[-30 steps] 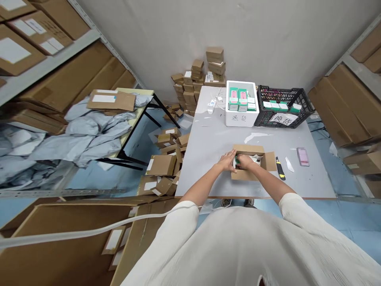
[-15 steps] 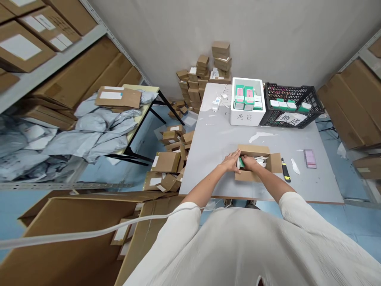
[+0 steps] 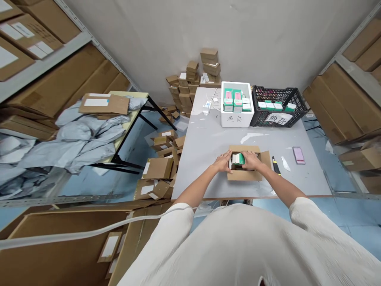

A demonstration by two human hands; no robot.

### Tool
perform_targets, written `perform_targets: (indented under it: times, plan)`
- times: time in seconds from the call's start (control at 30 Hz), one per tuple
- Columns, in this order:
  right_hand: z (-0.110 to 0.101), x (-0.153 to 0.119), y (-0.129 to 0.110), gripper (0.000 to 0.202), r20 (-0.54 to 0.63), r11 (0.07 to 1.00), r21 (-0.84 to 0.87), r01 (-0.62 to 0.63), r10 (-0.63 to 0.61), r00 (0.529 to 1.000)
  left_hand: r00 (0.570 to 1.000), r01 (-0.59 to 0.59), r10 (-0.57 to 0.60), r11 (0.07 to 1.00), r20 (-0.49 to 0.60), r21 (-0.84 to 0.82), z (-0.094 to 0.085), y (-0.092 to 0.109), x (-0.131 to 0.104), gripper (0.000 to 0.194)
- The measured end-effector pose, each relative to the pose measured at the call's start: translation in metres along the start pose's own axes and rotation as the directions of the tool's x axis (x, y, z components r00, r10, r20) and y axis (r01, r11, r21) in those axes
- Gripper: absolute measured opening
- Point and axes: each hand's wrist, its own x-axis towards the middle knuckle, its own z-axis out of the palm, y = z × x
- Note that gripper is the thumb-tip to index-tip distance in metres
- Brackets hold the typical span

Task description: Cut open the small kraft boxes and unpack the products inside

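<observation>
An open cardboard box [image 3: 244, 175] stands near the table's front edge with its flaps spread. My left hand [image 3: 223, 162] is closed around the box's left wall, the fingers at its rim. Inside the box, my right hand [image 3: 250, 161] grips a small green and white box [image 3: 237, 159] from its right side. The lower part of that small box is hidden in the carton.
At the table's [image 3: 205, 147] back are a white foam bin [image 3: 235, 121] and a black crate [image 3: 272, 118] with green boxes. A yellow-black cutter [image 3: 276, 165], a white scrap [image 3: 285, 163] and a pink item [image 3: 298, 155] lie right. Grey parcels [image 3: 74, 151] cover a side table.
My right hand has come up inside the carton with the green and white box, which now shows more. The white papers in the carton are out of sight. The view has shifted.
</observation>
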Motion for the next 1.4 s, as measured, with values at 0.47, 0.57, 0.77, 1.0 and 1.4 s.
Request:
perform_targets:
  times: [0.47,0.57,0.77,1.0,1.4]
  plan:
    - [-0.079,-0.023,0.025,0.065,-0.620,0.694,0.678,0.244,0.360,0.697,0.997,0.057,-0.061,0.996,0.046,0.070,-0.011,-0.011,0.009,0.163]
    - [-0.105,-0.028,0.044,0.068,-0.705,0.690,0.655,0.309,0.409,0.579,0.995,0.084,-0.089,0.993,0.055,0.089,-0.017,-0.008,0.007,0.162]
    - [-0.120,-0.038,0.102,0.076,-0.712,0.713,0.671,0.207,0.539,0.451,0.990,0.126,-0.133,0.986,0.054,0.106,-0.025,-0.002,0.000,0.159]
    - [-0.049,-0.055,0.148,0.073,-0.457,0.634,0.738,-0.232,0.722,0.519,0.985,0.167,-0.171,0.981,0.032,0.095,-0.031,0.004,-0.008,0.154]
    - [0.060,-0.077,0.140,0.082,-0.201,0.566,0.716,-0.407,0.727,0.657,0.977,0.201,-0.207,0.972,0.042,0.120,-0.032,0.005,-0.011,0.155]
